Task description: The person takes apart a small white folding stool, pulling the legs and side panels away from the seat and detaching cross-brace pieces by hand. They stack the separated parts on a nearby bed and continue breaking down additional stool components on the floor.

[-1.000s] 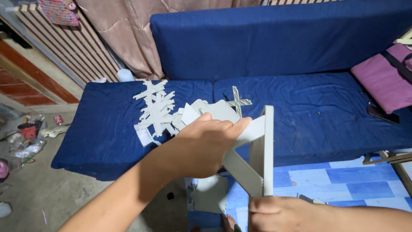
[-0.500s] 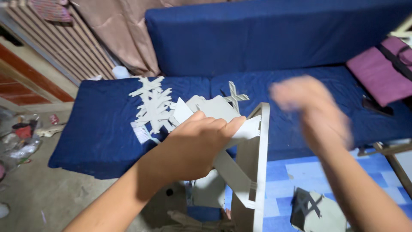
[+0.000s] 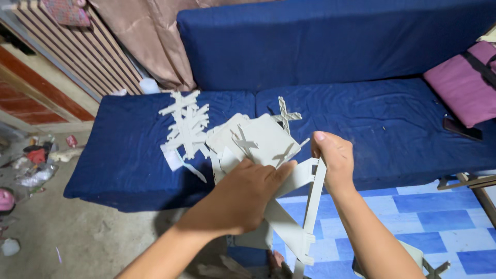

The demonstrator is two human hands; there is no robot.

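Observation:
My left hand (image 3: 243,199) grips a partly built structure of flat grey-white board pieces (image 3: 297,206), fingers wrapped over its upper slanted panel. At the structure's top right corner, my right hand (image 3: 333,157) pinches the upright strip between thumb and fingers. Both hands hold it in the air in front of a dark blue sofa (image 3: 361,108). On the sofa seat behind lies a heap of loose cut board pieces (image 3: 188,126), some cross-shaped, and a few larger flat panels (image 3: 258,137).
A purple cushion (image 3: 467,82) and a dark phone (image 3: 462,129) lie on the sofa's right end. Blue chequered matting (image 3: 413,217) covers the floor at right, with a grey piece (image 3: 418,256) on it. Litter (image 3: 31,165) lies on the concrete floor at left.
My right hand rose from the bottom of the structure, swung up through the air, and now grips its top right corner. The left hand kept its hold.

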